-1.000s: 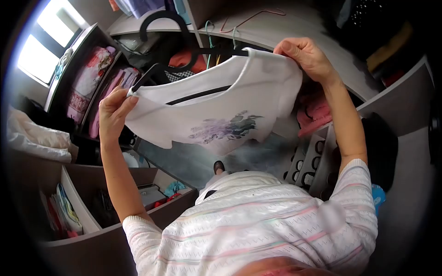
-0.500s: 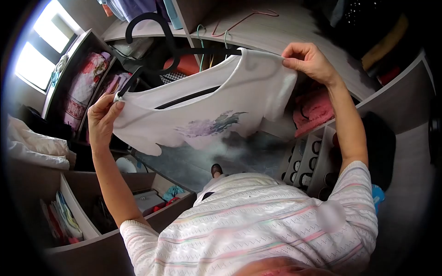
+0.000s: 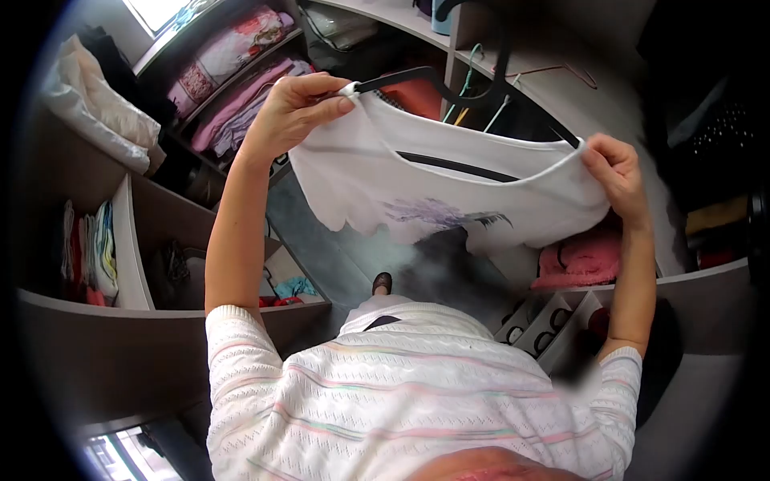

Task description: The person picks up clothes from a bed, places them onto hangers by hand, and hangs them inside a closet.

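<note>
A white shirt (image 3: pixel 353 172) with a purple floral print hangs on a black hanger (image 3: pixel 401 78), whose big hook rises at the top. My left hand (image 3: pixel 301 108) pinches the shirt's left shoulder beside the hanger's end. At the other shoulder, my right hand (image 3: pixel 616 172) grips the white cloth near the opposite hanger end. The neckline sags between my hands, and a black hanger bar shows inside it.
Folded textiles (image 3: pixel 224 56) fill shelves at the upper left. Green hangers (image 3: pixel 471 72) and a pink wire hanger (image 3: pixel 573 72) are behind the shirt. Pink cloth (image 3: pixel 579 258) lies at the right. An open divided drawer (image 3: pixel 132 240) stands left; a cream cloth (image 3: pixel 100 104) lies above it.
The view has turned left. The shirt and hanger now slope down toward the right; my left hand is higher and my right hand lower, at the shirt's neck edge rather than its sleeve.
</note>
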`<move>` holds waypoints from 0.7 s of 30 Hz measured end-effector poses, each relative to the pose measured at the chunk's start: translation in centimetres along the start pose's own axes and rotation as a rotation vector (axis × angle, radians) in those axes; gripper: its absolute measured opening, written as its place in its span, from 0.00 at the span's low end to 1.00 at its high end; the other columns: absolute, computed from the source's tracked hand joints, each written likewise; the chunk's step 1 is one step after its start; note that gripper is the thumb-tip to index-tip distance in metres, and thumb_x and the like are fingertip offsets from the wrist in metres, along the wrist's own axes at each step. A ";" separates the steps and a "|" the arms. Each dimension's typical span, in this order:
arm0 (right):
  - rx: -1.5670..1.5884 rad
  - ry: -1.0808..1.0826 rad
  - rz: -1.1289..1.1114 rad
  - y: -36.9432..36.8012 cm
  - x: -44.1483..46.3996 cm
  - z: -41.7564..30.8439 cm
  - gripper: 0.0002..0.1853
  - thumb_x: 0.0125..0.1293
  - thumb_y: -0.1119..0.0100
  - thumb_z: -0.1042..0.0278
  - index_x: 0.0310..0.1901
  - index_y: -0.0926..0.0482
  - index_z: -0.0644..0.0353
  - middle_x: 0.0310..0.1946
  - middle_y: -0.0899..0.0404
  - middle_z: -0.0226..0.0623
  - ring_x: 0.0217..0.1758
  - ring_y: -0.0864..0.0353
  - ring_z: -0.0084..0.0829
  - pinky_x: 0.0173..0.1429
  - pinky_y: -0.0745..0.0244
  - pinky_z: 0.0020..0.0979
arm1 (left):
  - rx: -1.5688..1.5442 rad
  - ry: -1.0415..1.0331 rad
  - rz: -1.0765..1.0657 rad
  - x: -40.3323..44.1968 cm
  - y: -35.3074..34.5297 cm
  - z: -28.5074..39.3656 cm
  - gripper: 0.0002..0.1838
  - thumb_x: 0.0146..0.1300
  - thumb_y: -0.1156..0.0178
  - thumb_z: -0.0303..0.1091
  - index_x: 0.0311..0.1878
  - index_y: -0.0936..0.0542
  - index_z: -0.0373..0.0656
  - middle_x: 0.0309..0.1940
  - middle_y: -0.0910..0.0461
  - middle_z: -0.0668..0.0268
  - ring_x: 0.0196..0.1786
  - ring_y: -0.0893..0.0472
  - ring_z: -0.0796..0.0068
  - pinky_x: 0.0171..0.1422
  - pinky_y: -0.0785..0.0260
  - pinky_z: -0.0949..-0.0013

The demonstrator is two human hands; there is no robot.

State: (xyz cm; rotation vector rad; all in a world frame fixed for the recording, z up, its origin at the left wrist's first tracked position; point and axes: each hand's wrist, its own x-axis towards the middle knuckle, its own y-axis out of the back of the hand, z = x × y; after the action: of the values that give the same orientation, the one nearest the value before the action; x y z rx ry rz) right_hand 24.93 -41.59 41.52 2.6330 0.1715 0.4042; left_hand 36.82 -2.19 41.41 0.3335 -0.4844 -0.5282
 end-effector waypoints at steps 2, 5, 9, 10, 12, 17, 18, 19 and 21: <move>0.033 -0.008 -0.024 0.0 -0.2 -0.9 0.11 0.60 0.42 0.66 0.26 0.27 0.63 0.21 0.34 0.19 0.26 0.39 0.11 0.30 0.45 0.15 | 0.048 0.009 0.006 0.0 0.2 -0.1 0.13 0.55 0.37 0.34 0.41 0.20 0.36 0.27 0.24 0.75 0.31 0.30 0.88 0.38 0.35 0.81; 0.007 -0.012 -0.079 0.1 -0.5 -2.2 0.11 0.59 0.42 0.66 0.25 0.27 0.63 0.20 0.34 0.19 0.25 0.40 0.11 0.29 0.46 0.15 | 0.070 0.009 -0.034 0.2 0.0 0.3 0.14 0.57 0.39 0.37 0.41 0.20 0.37 0.28 0.24 0.74 0.32 0.29 0.87 0.38 0.35 0.81; 0.008 -0.005 -0.003 1.2 -1.4 -2.9 0.11 0.60 0.43 0.65 0.26 0.26 0.62 0.20 0.34 0.18 0.24 0.40 0.10 0.28 0.47 0.14 | -0.079 0.023 -0.083 0.3 1.0 -0.4 0.20 0.55 0.38 0.41 0.46 0.23 0.36 0.34 0.21 0.69 0.38 0.25 0.82 0.46 0.32 0.77; 0.031 -0.009 0.028 1.4 -1.7 -2.7 0.11 0.60 0.43 0.65 0.26 0.26 0.62 0.19 0.34 0.18 0.24 0.40 0.10 0.28 0.47 0.14 | -0.117 0.009 -0.072 0.2 1.3 -0.7 0.22 0.54 0.37 0.40 0.48 0.24 0.35 0.36 0.21 0.68 0.39 0.24 0.81 0.47 0.32 0.76; 0.069 -0.003 0.084 2.1 -2.3 -2.4 0.12 0.60 0.42 0.63 0.25 0.26 0.61 0.19 0.34 0.17 0.23 0.41 0.09 0.28 0.48 0.14 | -0.243 -0.006 -0.049 -0.3 1.3 -2.1 0.28 0.50 0.33 0.37 0.53 0.28 0.34 0.40 0.22 0.65 0.42 0.23 0.78 0.51 0.32 0.73; 0.054 -0.049 0.082 3.2 -3.4 -2.2 0.12 0.60 0.42 0.61 0.25 0.26 0.60 0.19 0.33 0.17 0.24 0.40 0.09 0.29 0.47 0.13 | -0.329 0.084 0.137 -1.0 0.5 -2.7 0.20 0.50 0.33 0.31 0.48 0.23 0.38 0.35 0.21 0.68 0.37 0.23 0.81 0.43 0.30 0.77; 0.064 -0.059 0.074 3.1 -3.6 -2.3 0.12 0.60 0.41 0.62 0.25 0.25 0.61 0.19 0.33 0.17 0.24 0.40 0.09 0.29 0.47 0.13 | -0.296 0.090 0.157 -1.0 0.8 -2.7 0.18 0.50 0.34 0.30 0.46 0.22 0.39 0.34 0.21 0.69 0.35 0.24 0.82 0.41 0.30 0.78; 0.066 -0.064 0.078 3.1 -3.8 -2.3 0.12 0.60 0.41 0.62 0.25 0.25 0.61 0.19 0.33 0.18 0.24 0.39 0.09 0.29 0.46 0.13 | -0.263 0.096 0.178 -0.9 1.0 -2.5 0.16 0.50 0.34 0.30 0.44 0.21 0.40 0.32 0.21 0.70 0.34 0.24 0.83 0.39 0.30 0.78; 0.071 -0.072 0.086 3.0 -4.0 -2.4 0.12 0.60 0.41 0.62 0.25 0.25 0.61 0.19 0.33 0.18 0.24 0.39 0.10 0.29 0.46 0.13 | -0.277 0.077 0.229 -0.6 0.8 -1.7 0.11 0.51 0.34 0.31 0.39 0.19 0.41 0.28 0.21 0.71 0.30 0.25 0.84 0.36 0.31 0.79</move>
State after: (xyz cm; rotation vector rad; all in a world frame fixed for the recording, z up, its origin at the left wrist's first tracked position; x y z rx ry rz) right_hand 20.52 -43.97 43.98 2.7272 0.0501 0.3377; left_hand 37.56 -0.91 40.09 0.0315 -0.3635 -0.3520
